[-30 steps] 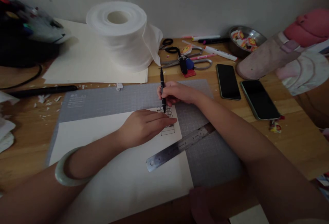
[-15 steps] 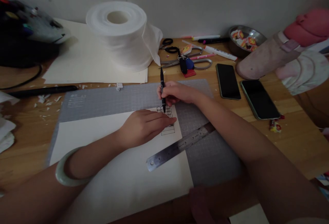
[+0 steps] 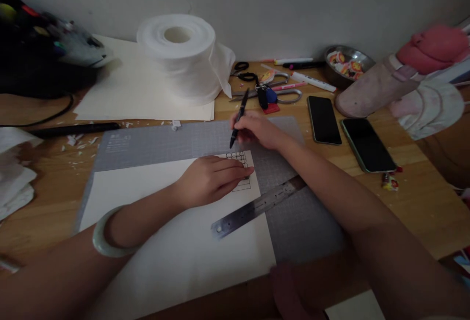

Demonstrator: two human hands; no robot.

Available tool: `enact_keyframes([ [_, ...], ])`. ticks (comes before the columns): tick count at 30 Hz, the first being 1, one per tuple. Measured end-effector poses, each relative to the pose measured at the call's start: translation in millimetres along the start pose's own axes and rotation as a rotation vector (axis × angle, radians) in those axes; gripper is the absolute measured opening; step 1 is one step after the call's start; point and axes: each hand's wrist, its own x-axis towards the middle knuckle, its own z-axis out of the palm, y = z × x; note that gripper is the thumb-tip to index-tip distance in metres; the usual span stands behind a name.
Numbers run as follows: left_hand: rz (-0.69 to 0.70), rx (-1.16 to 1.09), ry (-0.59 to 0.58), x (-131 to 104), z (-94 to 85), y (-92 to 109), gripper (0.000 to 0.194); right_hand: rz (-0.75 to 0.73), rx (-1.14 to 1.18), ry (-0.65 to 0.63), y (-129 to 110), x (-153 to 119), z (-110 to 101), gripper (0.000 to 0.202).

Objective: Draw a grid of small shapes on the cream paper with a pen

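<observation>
A black pen (image 3: 240, 114) is pinched in my right hand (image 3: 253, 128), its lower tip over the grey cutting mat (image 3: 161, 139) just beyond the paper's far edge. My left hand (image 3: 211, 180) lies flat on the white paper (image 3: 154, 256), fingers stretched toward the right and partly covering a drawing. That drawing (image 3: 240, 158) is in black line, with rows of small rounded shapes and a ruled box beneath. A steel ruler (image 3: 253, 210) lies slantwise across the paper's right edge and the mat, nearer me than my hands.
A large tissue roll (image 3: 179, 65) stands on paper sheets (image 3: 110, 95) at the back. Scissors (image 3: 288, 96), keys and markers lie behind my right hand. Two phones (image 3: 325, 119), a metal bowl (image 3: 347, 65) and a pink-lidded bottle (image 3: 389, 78) are at right. Paper scraps (image 3: 75, 140) litter the left.
My right hand has lifted the pen away from the drawing, and the pen now leans more to the right. My left hand stays on the paper. The view has shifted slightly.
</observation>
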Motion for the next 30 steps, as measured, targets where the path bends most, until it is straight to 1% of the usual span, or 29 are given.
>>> enact_keyframes([
  [2,-0.005,-0.007,0.005,1,-0.4,1,0.024,-0.141,0.115,0.225,-22,-10,0,0.012],
  [3,-0.008,-0.01,0.008,1,-0.5,1,0.024,-0.213,0.161,0.305,-35,-17,0,0.012],
  [5,-0.017,-0.015,0.01,1,-0.8,2,0.024,-0.386,0.234,0.409,-60,-38,2,0.01],
  [6,-0.021,-0.021,0.011,2,-1.0,2,0.024,-0.482,0.22,0.438,-69,-50,4,0.01],
  [7,-0.025,-0.028,0.012,2,-1.2,2,0.024,-0.551,0.186,0.466,-73,-64,8,0.009],
  [8,-0.027,-0.036,0.009,2,-1.4,3,0.024,-0.607,0.143,0.514,-72,-78,12,0.009],
  [9,-0.03,-0.042,0.005,2,-1.6,3,0.025,-0.614,0.094,0.555,-66,-91,16,0.009],
  [10,-0.033,-0.046,-0.001,3,-1.8,3,0.025,-0.589,0.014,0.58,-55,-104,21,0.01],
  [11,-0.034,-0.047,-0.005,3,-2.0,3,0.025,-0.554,-0.11,0.551,-40,-116,25,0.01],
  [12,-0.033,-0.045,-0.008,3,-2.1,3,0.025,-0.5,-0.259,0.494,-24,-125,28,0.011],
  [13,-0.031,-0.04,-0.007,3,-2.1,3,0.025,-0.484,-0.405,0.463,-7,-133,30,0.012],
  [14,-0.027,-0.035,-0.002,3,-2.0,4,0.025,-0.499,-0.531,0.425,8,-139,31,0.014],
  [15,-0.022,-0.031,0.005,3,-1.8,4,0.025,-0.504,-0.617,0.383,21,-143,31,0.015],
  [16,-0.018,-0.026,0.013,3,-1.7,4,0.025,-0.527,-0.659,0.406,30,-146,30,0.015],
  [17,-0.016,-0.024,0.02,3,-1.5,4,0.025,-0.525,-0.693,0.402,37,-147,28,0.015],
  [19,-0.017,-0.021,0.025,2,-1.4,4,0.025,-0.532,-0.75,0.361,42,-145,25,0.015],
  [24,-0.022,-0.008,0.032,2,-1.4,3,0.025,-0.576,-0.853,0.215,42,-136,19,0.015],
  [27,-0.017,-0.01,0.036,2,-1.2,2,0.025,-0.673,-0.875,0.12,45,-131,18,0.02],
  [30,-0.016,0.009,0.027,2,-1.0,3,0.025,-0.763,-0.912,0.1,44,-129,19,0.021],
])
